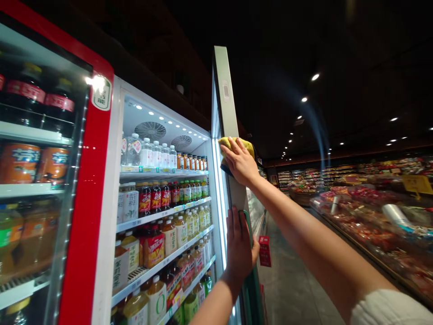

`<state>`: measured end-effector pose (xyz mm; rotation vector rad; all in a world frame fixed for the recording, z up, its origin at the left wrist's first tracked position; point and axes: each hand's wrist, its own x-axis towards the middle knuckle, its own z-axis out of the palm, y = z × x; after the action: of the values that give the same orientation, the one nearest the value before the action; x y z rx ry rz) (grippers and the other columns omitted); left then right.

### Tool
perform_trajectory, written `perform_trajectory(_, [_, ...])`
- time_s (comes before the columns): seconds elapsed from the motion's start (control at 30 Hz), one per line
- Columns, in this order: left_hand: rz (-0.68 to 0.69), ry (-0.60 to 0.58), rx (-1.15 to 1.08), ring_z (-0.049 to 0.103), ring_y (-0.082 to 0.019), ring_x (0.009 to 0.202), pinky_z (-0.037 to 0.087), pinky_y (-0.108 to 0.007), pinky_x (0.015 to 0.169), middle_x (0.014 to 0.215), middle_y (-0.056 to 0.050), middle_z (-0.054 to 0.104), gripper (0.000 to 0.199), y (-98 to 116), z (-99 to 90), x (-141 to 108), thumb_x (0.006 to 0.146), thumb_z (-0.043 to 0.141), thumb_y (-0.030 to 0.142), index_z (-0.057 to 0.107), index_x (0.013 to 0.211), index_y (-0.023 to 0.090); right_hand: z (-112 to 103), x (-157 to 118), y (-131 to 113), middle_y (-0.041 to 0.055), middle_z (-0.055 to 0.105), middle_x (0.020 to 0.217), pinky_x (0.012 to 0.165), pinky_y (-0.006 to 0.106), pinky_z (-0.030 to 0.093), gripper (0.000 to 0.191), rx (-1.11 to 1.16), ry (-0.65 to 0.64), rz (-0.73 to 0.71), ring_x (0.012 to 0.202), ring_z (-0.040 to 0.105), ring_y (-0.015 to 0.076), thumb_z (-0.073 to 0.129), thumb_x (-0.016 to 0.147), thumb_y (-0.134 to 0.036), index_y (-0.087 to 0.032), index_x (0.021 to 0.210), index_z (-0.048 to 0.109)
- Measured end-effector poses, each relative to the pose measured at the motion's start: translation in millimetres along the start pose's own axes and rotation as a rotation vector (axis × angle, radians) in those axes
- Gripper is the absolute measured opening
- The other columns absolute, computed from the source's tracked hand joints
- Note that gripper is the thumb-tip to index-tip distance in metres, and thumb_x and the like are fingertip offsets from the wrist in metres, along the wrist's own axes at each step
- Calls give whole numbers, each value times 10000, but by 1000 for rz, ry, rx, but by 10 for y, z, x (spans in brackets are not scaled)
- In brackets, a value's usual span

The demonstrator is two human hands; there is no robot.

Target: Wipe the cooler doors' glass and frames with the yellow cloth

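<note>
Against the edge of the opened door (227,108), a yellow cloth (249,146) is held by the right hand (241,163), whose fingers are laid over it; how far they are curled around it cannot be told. Lower on the same edge, the left hand (238,248) is placed with its fingers straight and pointed upward, its palm turned to the door and its thumb set apart; no grasp is formed by it. A pale sleeve (389,309) is seen on the right arm.

To the left of the door, the lit fridge (104,203) is filled with rows of bottles (157,289), and two fans (150,130) are set into its ceiling. Farther left, a red cooler (84,203) is stocked with bottles and orange cans (20,162). Beyond the door, a red box (264,250) is seen low down, near the grey floor (287,262). At the far right, packaged goods (365,212) are heaped on a long display beneath small ceiling lights (315,77).
</note>
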<state>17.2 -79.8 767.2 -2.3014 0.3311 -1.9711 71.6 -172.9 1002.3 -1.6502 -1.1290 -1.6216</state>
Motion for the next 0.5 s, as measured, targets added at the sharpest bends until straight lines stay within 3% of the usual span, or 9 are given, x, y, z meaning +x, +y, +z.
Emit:
perform_trajectory(0.1, [47,-14,-46,167,-390,1557,438,-582,1165,1674,-237,218,980,-51,-16,125,858,608,157,15,1638,129,-12,224,82,73,342,1663,1271,543,264,474,-3,11,33,1573,190,319,421,1021,-236,-203,1480,538])
perform_trajectory(0.2, [142,-31,-127,130,-358,1570,405,-565,1194,1678,-196,247,897,-210,-40,478,909,531,173,13,1642,151,-29,27,97,61,354,1658,1277,507,275,475,-2,10,-9,1575,190,296,413,1029,-246,-207,1487,532])
perform_trajectory(0.3, [121,13,-189,149,-323,1574,338,-559,1237,1683,-171,248,833,-342,-54,889,943,479,187,28,1643,179,-42,-145,127,23,394,1639,1263,483,319,471,-1,-8,-69,1568,225,268,421,1028,-246,-262,1485,535])
perform_trajectory(0.37, [94,45,-194,145,-322,1577,313,-560,1249,1688,-169,236,815,-365,-56,1051,954,477,206,41,1642,179,-47,-14,187,5,406,1632,1254,483,337,478,-7,-17,-90,1562,246,263,441,1017,-234,-292,1481,538])
perform_trajectory(0.5, [92,78,-170,179,-318,1574,323,-543,1247,1683,-161,251,817,-341,-51,1112,954,507,223,66,1640,185,-54,569,326,31,383,1644,1266,522,297,498,-33,-29,-63,1561,242,294,470,994,-207,-254,1484,538])
